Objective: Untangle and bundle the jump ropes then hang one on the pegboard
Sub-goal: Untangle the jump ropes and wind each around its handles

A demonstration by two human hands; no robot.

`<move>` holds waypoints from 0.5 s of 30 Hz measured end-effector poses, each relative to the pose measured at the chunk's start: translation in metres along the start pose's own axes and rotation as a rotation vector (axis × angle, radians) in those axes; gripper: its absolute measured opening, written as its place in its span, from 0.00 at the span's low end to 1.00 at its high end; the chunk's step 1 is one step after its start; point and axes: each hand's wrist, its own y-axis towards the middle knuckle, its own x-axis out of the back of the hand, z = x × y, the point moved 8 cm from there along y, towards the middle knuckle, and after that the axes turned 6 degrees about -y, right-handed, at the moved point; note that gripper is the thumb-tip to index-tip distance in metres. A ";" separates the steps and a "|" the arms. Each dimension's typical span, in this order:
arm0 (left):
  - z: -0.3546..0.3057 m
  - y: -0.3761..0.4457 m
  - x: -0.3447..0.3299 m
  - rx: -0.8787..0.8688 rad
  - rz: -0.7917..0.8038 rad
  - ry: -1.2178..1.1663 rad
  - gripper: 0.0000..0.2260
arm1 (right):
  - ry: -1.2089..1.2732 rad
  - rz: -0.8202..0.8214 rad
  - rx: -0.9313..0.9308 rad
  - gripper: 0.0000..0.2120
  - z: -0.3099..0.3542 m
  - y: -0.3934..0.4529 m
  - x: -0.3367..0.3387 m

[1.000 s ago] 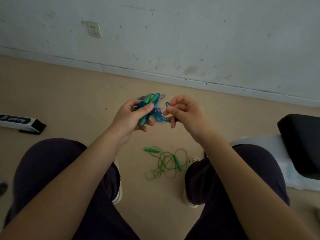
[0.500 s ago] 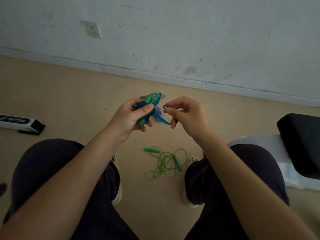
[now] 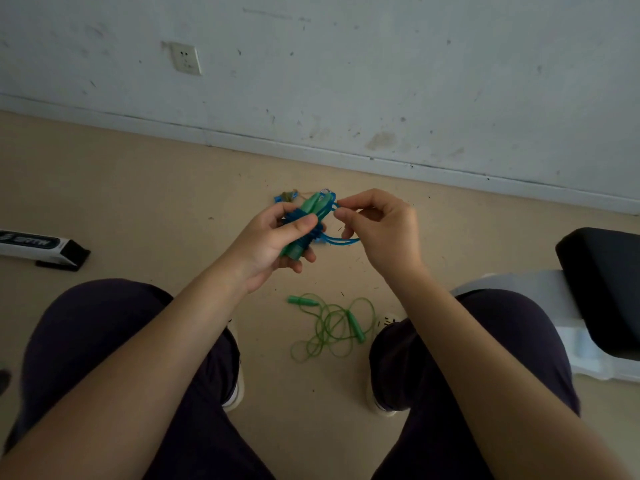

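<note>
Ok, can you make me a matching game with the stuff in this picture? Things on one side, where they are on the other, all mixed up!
Things:
1. blue jump rope
2. green jump rope
3. wall socket
4. white box

Places:
A. on the wall, upper left
B. on the floor between the feet
C. on the floor at the far left
D. held in the left hand, its loose loop pinched by the right hand

Pairs: 1-D, 2-B, 3-A, 4-C
</note>
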 end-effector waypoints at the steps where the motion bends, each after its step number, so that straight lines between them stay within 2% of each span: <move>1: 0.000 0.000 0.000 0.005 0.005 0.005 0.14 | 0.008 -0.001 0.002 0.05 0.000 0.001 0.000; 6: 0.007 0.000 -0.006 0.053 0.057 0.056 0.14 | 0.031 0.018 0.019 0.04 -0.001 0.000 -0.001; 11: 0.008 -0.001 -0.005 0.058 0.057 0.083 0.17 | 0.056 0.052 0.026 0.11 -0.001 0.000 -0.005; 15: 0.005 0.000 -0.001 0.036 0.020 0.088 0.17 | 0.028 0.062 0.005 0.11 -0.006 0.001 -0.004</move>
